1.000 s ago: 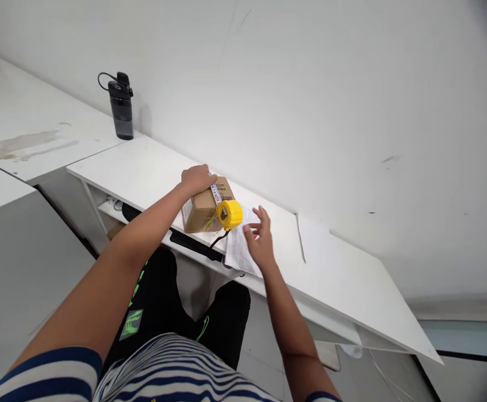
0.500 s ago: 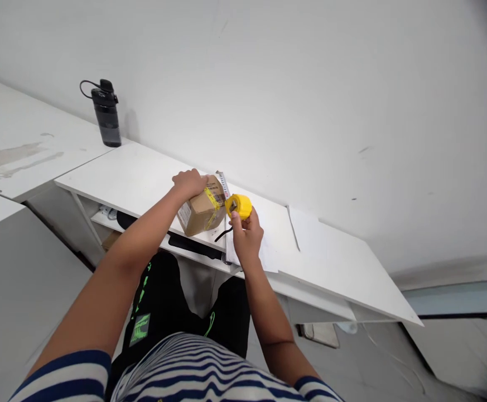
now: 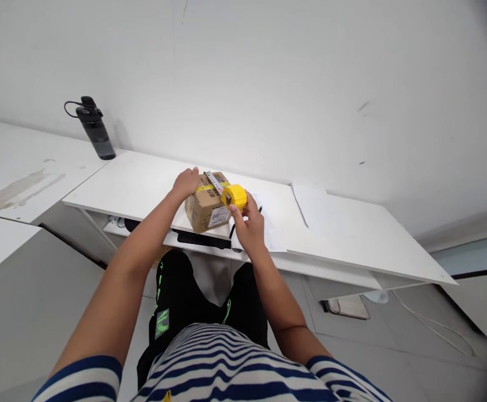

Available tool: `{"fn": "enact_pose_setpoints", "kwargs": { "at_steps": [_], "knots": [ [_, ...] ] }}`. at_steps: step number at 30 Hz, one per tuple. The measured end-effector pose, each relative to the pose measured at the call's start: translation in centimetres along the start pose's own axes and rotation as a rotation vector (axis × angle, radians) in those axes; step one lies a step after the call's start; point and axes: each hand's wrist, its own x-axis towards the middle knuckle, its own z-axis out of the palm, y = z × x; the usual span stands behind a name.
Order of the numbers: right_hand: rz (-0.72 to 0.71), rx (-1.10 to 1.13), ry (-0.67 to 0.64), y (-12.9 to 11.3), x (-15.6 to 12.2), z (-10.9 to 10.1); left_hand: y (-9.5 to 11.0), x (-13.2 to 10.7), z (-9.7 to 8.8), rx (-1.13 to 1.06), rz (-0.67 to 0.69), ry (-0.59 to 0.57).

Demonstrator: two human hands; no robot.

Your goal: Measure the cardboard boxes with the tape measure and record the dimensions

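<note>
A small brown cardboard box sits near the front edge of a white desk. My left hand rests on the box's top left edge, fingers curled over it. My right hand is closed around a yellow tape measure held at the box's right side. Its blade stretches across the top of the box toward my left hand. A printed paper sheet lies under my right hand.
A dark water bottle stands by the wall at the far left. Another white sheet lies to the right on the desk. A keyboard tray hangs below the desk front. My knees in black trousers are under it.
My right hand was open over the paper, then took hold of the yellow tape measure. The box has been turned a little and the camera view has swung round.
</note>
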Motion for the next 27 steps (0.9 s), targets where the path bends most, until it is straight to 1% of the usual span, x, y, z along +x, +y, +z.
{"fn": "enact_pose_setpoints", "kwargs": {
  "at_steps": [1,3,4,6,8,9,11,16,20,27],
  "knots": [
    [0.008,0.008,-0.01,0.2,0.0,0.1,-0.3,0.1,0.4,-0.03,-0.007,-0.019],
    [0.028,0.032,-0.013,0.5,-0.1,0.4,-0.6,0.1,0.6,0.01,0.016,-0.013],
    [0.036,0.042,-0.007,0.6,-0.3,0.5,-0.6,0.1,0.5,0.052,0.057,0.013],
    [0.055,0.051,0.012,0.5,-0.7,0.8,-0.4,0.1,0.3,0.097,0.195,0.03],
    [0.078,0.058,0.04,0.4,-1.1,1.1,-0.2,0.2,0.1,0.068,0.32,-0.036],
    [0.087,0.061,0.055,0.4,-1.3,1.2,-0.2,0.2,0.1,0.045,0.346,-0.082],
    [0.097,0.065,0.078,0.4,-1.6,1.3,-0.4,0.4,0.2,-0.007,0.329,-0.134],
    [0.12,0.073,0.051,0.6,-1.9,1.1,-1.0,1.0,0.4,-0.095,0.258,-0.128],
    [0.134,0.064,0.041,0.5,-1.8,1.0,-1.0,1.1,0.4,-0.068,0.239,-0.135],
    [0.111,0.047,0.096,0.6,-2.0,1.2,-0.8,0.9,0.3,-0.024,0.267,-0.125]
  ]
}}
